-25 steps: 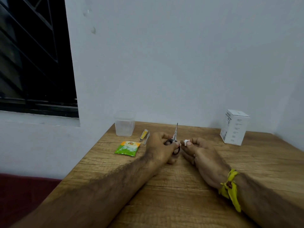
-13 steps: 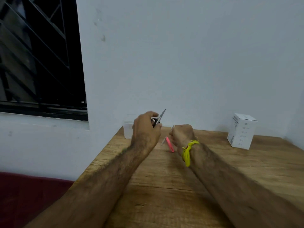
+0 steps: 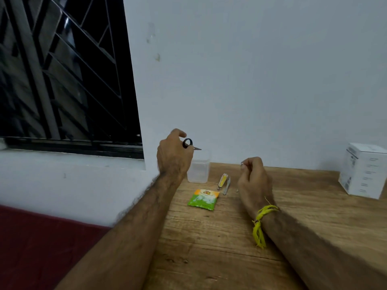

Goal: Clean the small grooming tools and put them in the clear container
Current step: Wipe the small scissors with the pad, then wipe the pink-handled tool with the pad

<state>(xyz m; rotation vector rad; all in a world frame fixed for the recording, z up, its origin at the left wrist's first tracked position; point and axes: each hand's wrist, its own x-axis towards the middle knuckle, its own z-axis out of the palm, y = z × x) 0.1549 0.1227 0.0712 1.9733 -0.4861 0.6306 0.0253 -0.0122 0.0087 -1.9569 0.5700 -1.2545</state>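
While the grainy wooden table [image 3: 230,237] bears a glossy green sachet [image 3: 202,199] and yellow clippers [image 3: 223,181], the right hand [image 3: 252,181] curls around something unclear, and the left hand [image 3: 173,155] grips black-looped scissors [image 3: 189,144] above the clear square container [image 3: 199,171].

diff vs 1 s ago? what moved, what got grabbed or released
The left hand lifted the small black-handled scissors off the wooden table to above the clear plastic container, grip unchanged. The right hand rose too, fingers curled. The green sachet, yellow nail clipper and white box stayed put.
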